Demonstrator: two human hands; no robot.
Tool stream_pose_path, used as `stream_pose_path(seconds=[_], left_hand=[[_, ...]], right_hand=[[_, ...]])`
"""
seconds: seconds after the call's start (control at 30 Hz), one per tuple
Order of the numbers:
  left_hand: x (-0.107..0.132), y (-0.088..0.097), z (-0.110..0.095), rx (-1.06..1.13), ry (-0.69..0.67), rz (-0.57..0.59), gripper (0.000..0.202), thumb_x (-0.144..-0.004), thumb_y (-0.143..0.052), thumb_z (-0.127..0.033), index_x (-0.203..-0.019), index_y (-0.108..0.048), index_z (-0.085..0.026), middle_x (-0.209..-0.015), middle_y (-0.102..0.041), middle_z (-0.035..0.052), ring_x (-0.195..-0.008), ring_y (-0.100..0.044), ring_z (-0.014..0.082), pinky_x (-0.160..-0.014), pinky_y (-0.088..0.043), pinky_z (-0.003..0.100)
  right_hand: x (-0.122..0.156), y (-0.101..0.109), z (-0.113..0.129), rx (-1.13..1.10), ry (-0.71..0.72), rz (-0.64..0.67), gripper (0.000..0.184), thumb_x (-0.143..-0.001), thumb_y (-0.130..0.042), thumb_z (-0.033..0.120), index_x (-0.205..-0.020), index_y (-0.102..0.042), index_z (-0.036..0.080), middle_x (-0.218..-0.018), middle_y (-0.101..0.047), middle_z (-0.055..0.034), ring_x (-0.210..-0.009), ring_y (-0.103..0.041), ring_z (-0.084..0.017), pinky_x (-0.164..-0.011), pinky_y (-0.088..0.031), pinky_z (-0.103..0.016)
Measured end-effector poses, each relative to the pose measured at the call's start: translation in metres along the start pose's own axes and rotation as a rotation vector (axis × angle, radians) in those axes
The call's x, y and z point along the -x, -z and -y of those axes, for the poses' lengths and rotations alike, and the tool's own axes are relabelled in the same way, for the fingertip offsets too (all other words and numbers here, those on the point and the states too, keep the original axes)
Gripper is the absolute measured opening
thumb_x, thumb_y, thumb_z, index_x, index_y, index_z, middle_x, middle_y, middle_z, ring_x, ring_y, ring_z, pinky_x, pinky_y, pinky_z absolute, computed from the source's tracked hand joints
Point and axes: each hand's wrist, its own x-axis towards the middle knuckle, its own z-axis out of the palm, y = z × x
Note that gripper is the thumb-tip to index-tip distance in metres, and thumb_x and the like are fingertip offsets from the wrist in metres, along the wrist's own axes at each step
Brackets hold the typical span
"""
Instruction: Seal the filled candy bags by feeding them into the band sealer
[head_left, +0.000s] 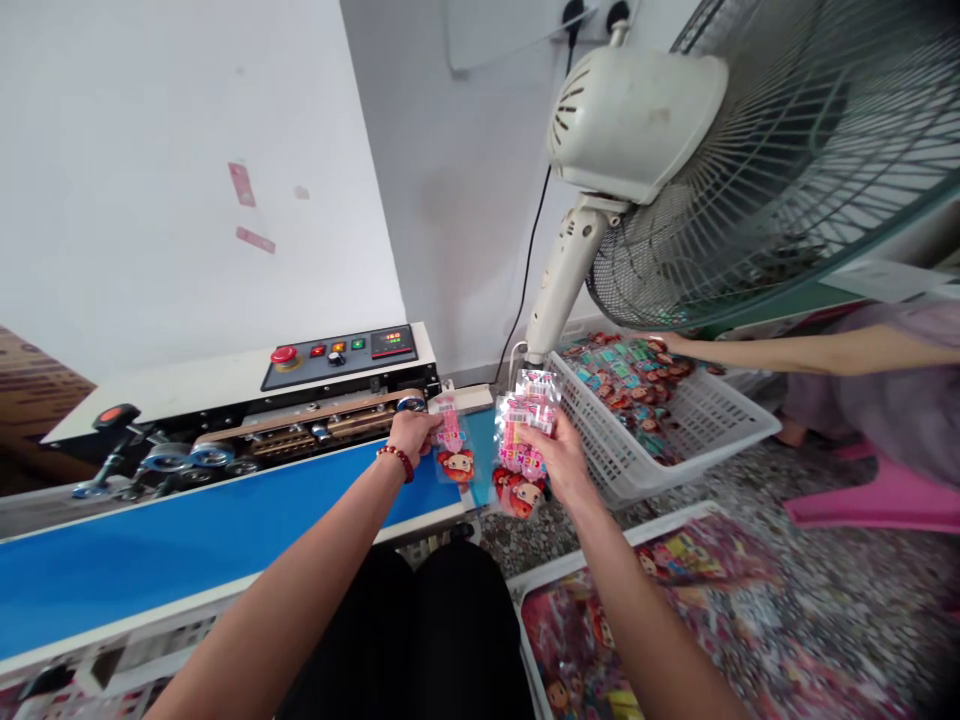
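My left hand (pixel 412 431) pinches the top of one clear packet (pixel 454 452) holding a red-haired doll charm, right at the end of the sealing machine's (pixel 300 400) blue conveyor belt (pixel 187 540). A small stack of the same packets (pixel 522 445) sits in my right hand (pixel 559 462), held upright just right of the belt's end. Both hands are closed on their packets, a few centimetres apart.
A white basket (pixel 720 425) of packets stands to the right; another person's arm (pixel 795 352) reaches into it. A second tray of packets (pixel 660 620) lies on the floor by my knees. A large fan (pixel 750 150) stands behind. A pink stool (pixel 877 500) is at far right.
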Motion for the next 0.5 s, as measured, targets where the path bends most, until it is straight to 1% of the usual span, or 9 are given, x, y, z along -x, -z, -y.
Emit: stream_pose_path(seconds=[0.13, 0.23, 0.33, 0.4, 0.5], left_hand=[[0.001, 0.011, -0.003, -0.021, 0.044, -0.008, 0.035, -0.059, -0.085, -0.027, -0.055, -0.052, -0.017, -0.049, -0.052, -0.0009, -0.039, -0.039, 0.0075, -0.039, -0.027, 0.020], [0.003, 0.017, -0.004, -0.037, 0.036, -0.009, 0.035, -0.058, -0.086, -0.025, -0.054, -0.051, -0.017, -0.049, -0.051, -0.0006, -0.040, -0.039, 0.0069, -0.039, -0.027, 0.019], [0.004, 0.028, -0.002, -0.070, 0.011, -0.052, 0.038, -0.058, -0.086, -0.026, -0.052, -0.050, -0.018, -0.046, -0.047, -0.0028, -0.040, -0.038, 0.0071, -0.040, -0.026, 0.019], [0.004, 0.044, -0.001, -0.099, -0.002, -0.101, 0.037, -0.058, -0.085, -0.027, -0.052, -0.050, -0.019, -0.045, -0.046, -0.0031, -0.040, -0.039, 0.0081, -0.040, -0.027, 0.020], [0.012, 0.079, 0.002, -0.217, -0.009, -0.155, 0.030, -0.062, -0.082, -0.034, -0.057, -0.058, -0.018, -0.050, -0.053, -0.0004, -0.044, -0.046, 0.0119, -0.044, -0.033, 0.023]], right_hand=[[0.002, -0.002, 0.002, -0.014, -0.024, 0.011, 0.044, -0.062, -0.087, 0.037, -0.100, -0.067, 0.029, -0.084, -0.075, 0.0040, -0.068, -0.069, -0.021, -0.066, -0.058, -0.035], [0.002, -0.004, 0.002, 0.004, -0.013, 0.019, 0.042, -0.063, -0.086, 0.037, -0.099, -0.066, 0.028, -0.083, -0.074, 0.0042, -0.068, -0.068, -0.021, -0.066, -0.057, -0.035], [0.002, -0.007, 0.001, 0.020, -0.009, 0.027, 0.042, -0.062, -0.087, 0.037, -0.097, -0.066, 0.026, -0.082, -0.074, 0.0035, -0.068, -0.067, -0.020, -0.065, -0.056, -0.034], [0.003, -0.012, 0.000, 0.020, -0.015, 0.026, 0.043, -0.060, -0.088, 0.036, -0.096, -0.066, 0.025, -0.082, -0.073, 0.0033, -0.068, -0.067, -0.019, -0.065, -0.056, -0.033], [0.005, -0.022, 0.000, 0.005, -0.033, 0.028, 0.045, -0.059, -0.088, 0.036, -0.097, -0.067, 0.024, -0.083, -0.074, 0.0028, -0.069, -0.067, -0.019, -0.066, -0.056, -0.032]])
